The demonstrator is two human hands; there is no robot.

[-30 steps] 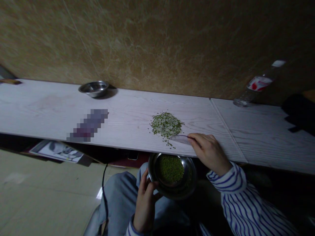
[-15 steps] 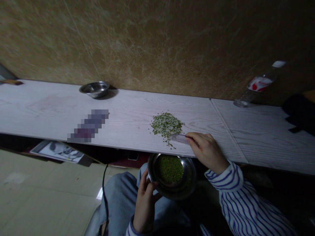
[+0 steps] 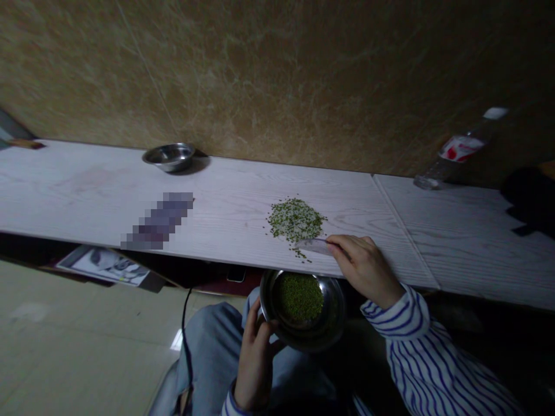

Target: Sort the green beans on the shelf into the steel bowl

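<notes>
Small green beans, like mung beans (image 3: 295, 218), lie scattered in a patch on the white wood-grain tabletop (image 3: 225, 214). My right hand (image 3: 366, 266) pinches a thin, pale, flat piece (image 3: 315, 247), whose far end rests at the near side of the patch; its exact kind is unclear. Just below the table edge, my left hand (image 3: 258, 346) grips the left rim of a steel bowl (image 3: 332, 329), thumb and fingers around it. More green beans (image 3: 301, 296) cover the bottom of this bowl, which is tilted above my lap.
Near the wall stands a second steel bowl (image 3: 170, 157). A blurred-out flat item (image 3: 158, 222) lies left of the beans. At the right are a clear plastic bottle (image 3: 451, 153) and a dark object (image 3: 529, 199). A phone (image 3: 236, 274) sits on the shelf below.
The view has shifted very slightly. My right hand and the flat piece have barely moved near the beans; my left hand keeps the bowl in the same place.
</notes>
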